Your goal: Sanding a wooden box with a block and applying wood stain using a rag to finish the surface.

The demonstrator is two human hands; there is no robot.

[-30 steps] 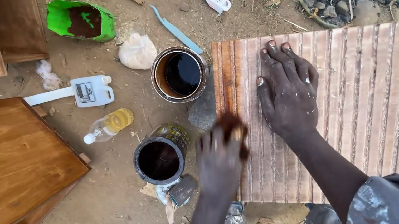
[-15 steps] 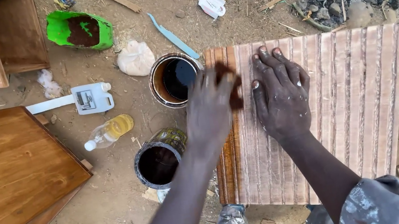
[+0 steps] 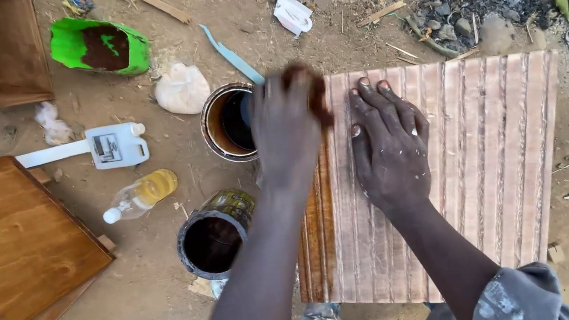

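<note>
Bare dirt lies under the grooved panel (image 3: pixel 446 172), near two stain cans (image 3: pixel 229 123). My left hand (image 3: pixel 288 133) is closed round a dark rag (image 3: pixel 311 87) at the panel's top left corner; my right hand (image 3: pixel 388 143) presses flat beside it. Best to rub along the grooves, keeping the panel pinned.

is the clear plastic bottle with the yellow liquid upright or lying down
Lying down. The plastic bottle rests on its side on the dirt ground, white cap pointing lower left, with yellow liquid pooled along its length.
</note>
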